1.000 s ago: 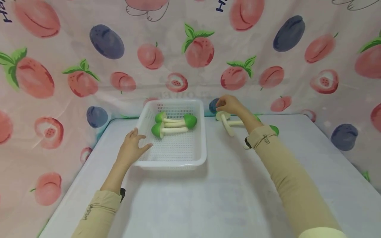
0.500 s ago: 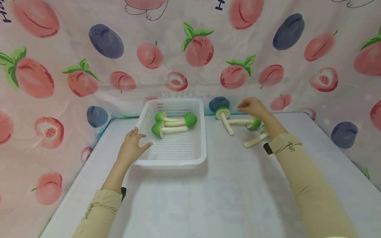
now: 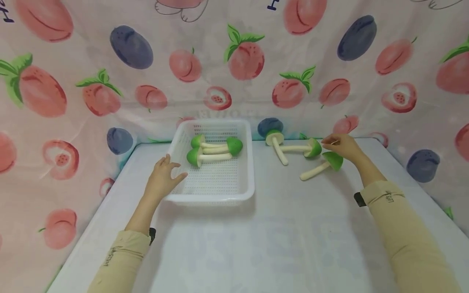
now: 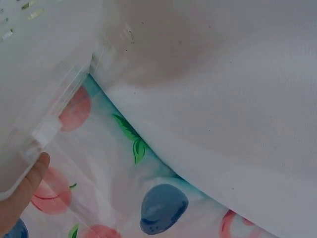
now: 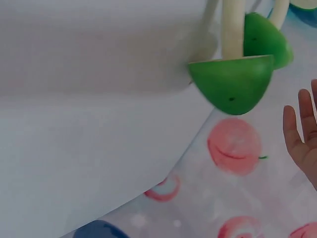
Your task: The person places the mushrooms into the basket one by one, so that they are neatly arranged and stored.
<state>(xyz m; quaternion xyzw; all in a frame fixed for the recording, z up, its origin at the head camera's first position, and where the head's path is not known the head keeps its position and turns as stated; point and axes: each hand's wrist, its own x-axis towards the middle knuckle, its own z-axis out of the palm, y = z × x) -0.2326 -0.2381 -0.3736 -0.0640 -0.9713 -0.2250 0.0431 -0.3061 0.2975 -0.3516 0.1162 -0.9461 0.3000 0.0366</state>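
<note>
Toy mushrooms with green caps and cream stems are in view. Inside the white basket point(image 3: 212, 199) lie 3: two with caps to the left point(image 3: 193, 158) and one with its cap at the right point(image 3: 234, 146). My left hand point(image 3: 159, 179) is at the basket's left rim, thumb and fingers spread apart; in the left wrist view a fingertip point(image 4: 43, 159) touches the rim. My right hand point(image 3: 344, 147) hovers just behind the rightmost mushroom point(image 3: 332, 161), holding nothing. Its fingers point(image 5: 308, 116) look straight in the right wrist view, beside the green cap point(image 5: 232, 84).
Two more mushrooms lie on the white table point(image 3: 234, 252) right of the basket: one pointing forward point(image 3: 279, 150), one sideways point(image 3: 295, 148). A fruit-print cloth point(image 3: 220, 61) hangs behind the table and along both sides.
My right hand has moved right, from above the forward-pointing mushroom to behind the rightmost one, uncovering the mushrooms there. The left hand has stayed at the basket rim.
</note>
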